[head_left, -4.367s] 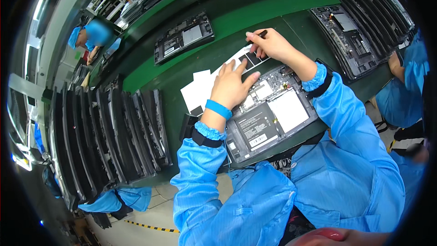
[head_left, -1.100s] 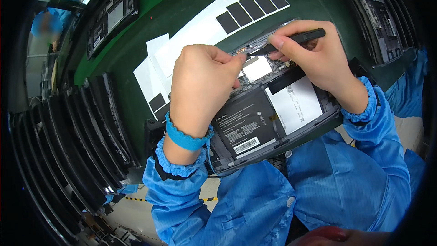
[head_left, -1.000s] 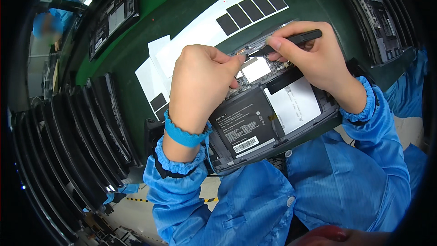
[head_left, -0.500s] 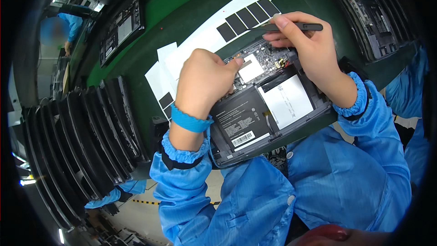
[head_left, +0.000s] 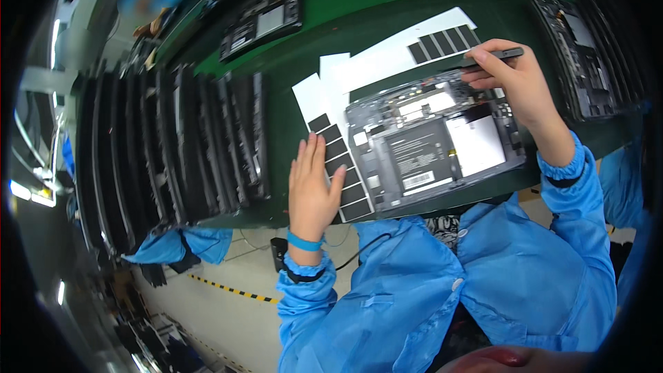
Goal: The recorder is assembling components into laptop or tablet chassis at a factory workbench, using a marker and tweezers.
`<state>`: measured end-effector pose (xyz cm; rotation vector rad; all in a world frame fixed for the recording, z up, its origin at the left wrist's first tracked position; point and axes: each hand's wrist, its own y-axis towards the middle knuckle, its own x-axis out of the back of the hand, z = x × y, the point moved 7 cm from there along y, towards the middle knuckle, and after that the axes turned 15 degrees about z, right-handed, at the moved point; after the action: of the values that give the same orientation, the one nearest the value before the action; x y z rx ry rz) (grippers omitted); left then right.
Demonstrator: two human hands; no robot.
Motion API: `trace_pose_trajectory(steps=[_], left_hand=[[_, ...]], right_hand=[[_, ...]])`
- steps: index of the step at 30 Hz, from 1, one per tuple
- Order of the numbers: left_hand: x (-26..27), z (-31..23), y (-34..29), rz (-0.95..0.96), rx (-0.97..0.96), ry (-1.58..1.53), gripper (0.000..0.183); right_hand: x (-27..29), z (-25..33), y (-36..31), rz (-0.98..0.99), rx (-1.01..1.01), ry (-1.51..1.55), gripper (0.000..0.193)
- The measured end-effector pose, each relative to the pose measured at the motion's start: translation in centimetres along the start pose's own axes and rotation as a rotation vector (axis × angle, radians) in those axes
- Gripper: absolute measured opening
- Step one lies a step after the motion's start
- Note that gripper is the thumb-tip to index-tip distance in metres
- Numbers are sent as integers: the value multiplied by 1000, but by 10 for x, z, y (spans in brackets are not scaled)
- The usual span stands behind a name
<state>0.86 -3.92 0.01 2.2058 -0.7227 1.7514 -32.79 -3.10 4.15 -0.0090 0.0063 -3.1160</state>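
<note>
Head view: opened laptop base (head_left: 431, 152) shows grey innards; right fingers (head_left: 483, 72) pinch dark tool (head_left: 494, 56), left hand (head_left: 312, 186) flat.

Two hands — left (head_left: 312, 190), right (head_left: 514, 79) — one opened laptop (head_left: 431, 145), one dark tool (head_left: 494, 56), two sticker sheets (head_left: 335, 145) (head_left: 414, 52).

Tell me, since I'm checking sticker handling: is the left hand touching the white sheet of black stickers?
Touching. The head view shows the left hand flat on the table, its fingers resting over the black stickers on the white sheet beside the open device.
</note>
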Motion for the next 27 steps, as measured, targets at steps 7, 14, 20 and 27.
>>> trace_pose_trajectory(steps=[7, 14, 20, 27], left_hand=[[11, 12, 20, -213, 7, -51, 52], [-1, 21, 24, -219, 25, -26, 62], [-2, 22, 26, -215, 36, -6, 61], [-3, 21, 25, -206, 36, -3, 62]], right_hand=[[-145, 22, 69, 326, 117, -387, 26], [-187, -20, 101, 319, 137, -655, 26], [-189, -19, 100, 285, 175, -625, 27], [-187, -25, 100, 248, 137, -597, 26]])
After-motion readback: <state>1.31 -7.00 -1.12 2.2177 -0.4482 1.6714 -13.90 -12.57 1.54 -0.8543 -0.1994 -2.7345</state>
